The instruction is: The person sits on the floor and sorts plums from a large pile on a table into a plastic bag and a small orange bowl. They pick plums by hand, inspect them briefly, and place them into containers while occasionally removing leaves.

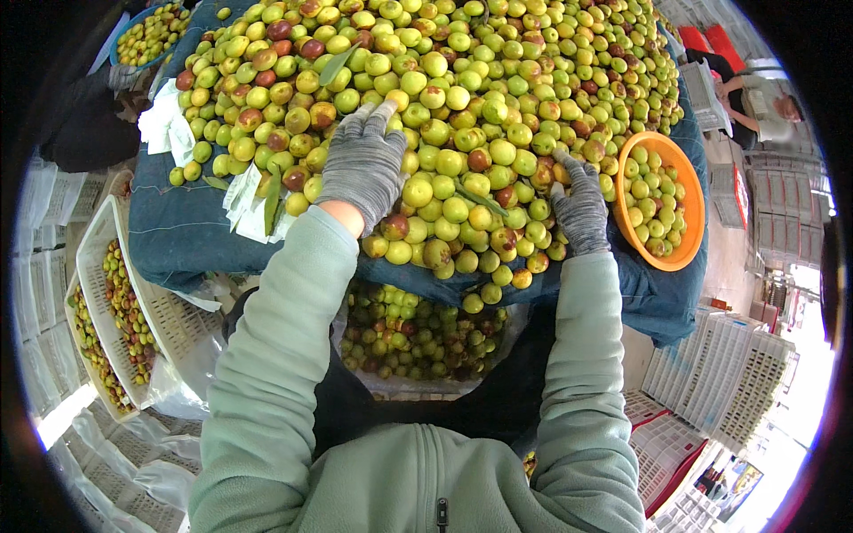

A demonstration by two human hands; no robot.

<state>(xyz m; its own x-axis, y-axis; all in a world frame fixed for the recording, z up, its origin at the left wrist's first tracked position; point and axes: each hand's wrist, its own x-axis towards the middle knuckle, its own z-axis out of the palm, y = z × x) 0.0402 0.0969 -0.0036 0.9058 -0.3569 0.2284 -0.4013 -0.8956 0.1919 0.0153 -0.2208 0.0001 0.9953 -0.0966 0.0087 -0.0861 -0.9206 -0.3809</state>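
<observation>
A large heap of green and reddish-brown jujube fruits (456, 210) covers a table draped in dark blue cloth (193, 233). My left hand (365, 160), in a grey knit glove, lies palm down on the heap, its fingertips touching a yellowish fruit. At the heap's right side, my right hand (578, 200), gloved alike, has its thumb and fingers against reddish fruits; whether it grips one cannot be told. Just right of that hand stands an orange plastic basket (696, 230) partly filled with greener fruits. Green leaves (338, 63) lie among the fruits.
Crumpled white papers (166, 126) lie at the table's left edge. Below its front edge is a container of fruits (420, 340). White plastic crates (100, 260) with fruits stand left; stacked crates (713, 373) stand right. A blue basin (116, 50) is back left. Other people are at both sides.
</observation>
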